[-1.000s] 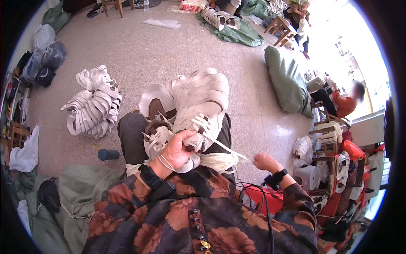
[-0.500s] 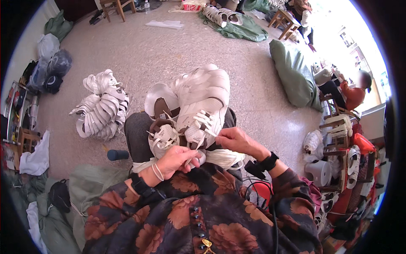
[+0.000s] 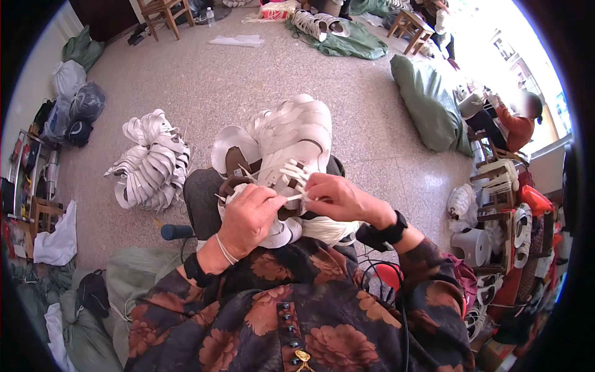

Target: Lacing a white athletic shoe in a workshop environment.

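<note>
A stack of nested white shoe uppers [image 3: 294, 127] lies across my lap, the nearest one with a brown lining. My left hand [image 3: 248, 220] is closed at the lacing of that nearest upper, fingertips pinching a white shoelace [image 3: 295, 198]. Opposite it, my right hand [image 3: 344, 198] pinches the same lace, so a short length spans the two hands. Parts of the nearest upper are hidden behind my left hand. Below my right hand rests a bundle of white laces [image 3: 334, 228].
Left of my knees, a pile of white uppers [image 3: 155, 161] sits on the floor. A dark blue cylinder [image 3: 176, 232] is beside my left leg. At the right stand a long green sack [image 3: 427, 102], a grey stool [image 3: 469, 248] and a seated person [image 3: 515, 127].
My left hand has moved up and right, from below the upper onto its lacing. My right hand has shifted slightly left, and the gap between them is smaller.
</note>
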Available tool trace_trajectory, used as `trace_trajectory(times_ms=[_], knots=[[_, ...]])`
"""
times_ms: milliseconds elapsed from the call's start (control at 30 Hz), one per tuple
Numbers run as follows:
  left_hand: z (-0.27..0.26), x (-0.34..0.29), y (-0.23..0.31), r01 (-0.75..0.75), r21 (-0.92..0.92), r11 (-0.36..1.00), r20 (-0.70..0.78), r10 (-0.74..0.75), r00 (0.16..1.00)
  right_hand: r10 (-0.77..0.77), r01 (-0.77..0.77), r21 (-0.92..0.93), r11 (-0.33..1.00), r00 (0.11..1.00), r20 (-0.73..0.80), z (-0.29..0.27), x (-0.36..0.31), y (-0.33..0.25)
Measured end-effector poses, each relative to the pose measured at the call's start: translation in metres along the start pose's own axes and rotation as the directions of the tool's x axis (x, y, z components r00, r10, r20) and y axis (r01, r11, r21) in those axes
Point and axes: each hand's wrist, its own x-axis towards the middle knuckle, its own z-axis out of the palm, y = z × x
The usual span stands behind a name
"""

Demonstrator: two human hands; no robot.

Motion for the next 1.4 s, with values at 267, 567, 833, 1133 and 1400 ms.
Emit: trace_trajectory(times_ms=[267, 567, 833, 1133, 1400], knots=[[0.036, -0.051, -0.003, 0.724, -0.624, 0.294, 0.412, -0.663, 0.625, 0.472, -0.345, 0.362, 0.866, 0.803, -0.364, -0.071, -0.099, -0.038], [0.06, -0.031, 0.0, 0.503, -0.804, -0.316, 0.561, -0.684, 0.467, 0.323, 0.374, 0.693, 0.616, 0.683, -0.655, -0.118, -0.207, -0.013], [0.081, -0.01, -0.006, 0.345, -0.785, -0.514, 0.619, -0.666, 0.416, 0.505, 0.52, 0.568, 0.638, 0.274, -0.818, -0.181, -0.252, 0.006], [0.085, -0.007, -0.008, 0.307, -0.761, -0.572, 0.648, -0.644, 0.406, 0.624, -0.326, 0.768, 0.551, 0.772, -0.12, 0.001, -0.024, -0.022], [0.084, -0.002, -0.009, 0.308, -0.734, -0.605, 0.676, -0.614, 0.407, 0.67, -0.492, 0.597, 0.633, 0.735, -0.104, 0.036, 0.001, -0.004]])
